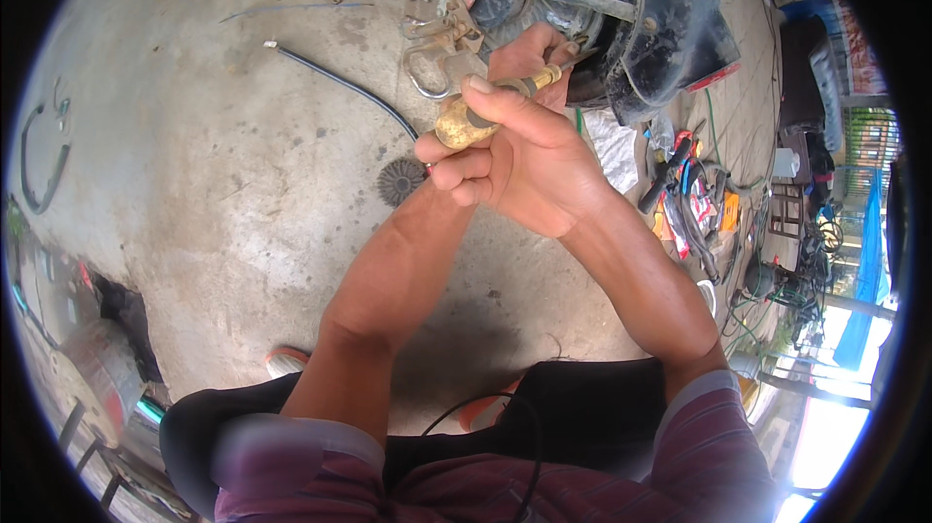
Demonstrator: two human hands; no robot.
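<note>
Above grey concrete floor (243,154): right hand (534,156) grip clamped on yellow-handled screwdriver (539,80).
Left hand (524,54) is near scuffed black curved fender (672,33); can't tell its grip.

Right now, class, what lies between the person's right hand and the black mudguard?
In the head view, the left hand and the front part of the yellow-handled screwdriver lie between the right hand and the black mudguard.
</note>
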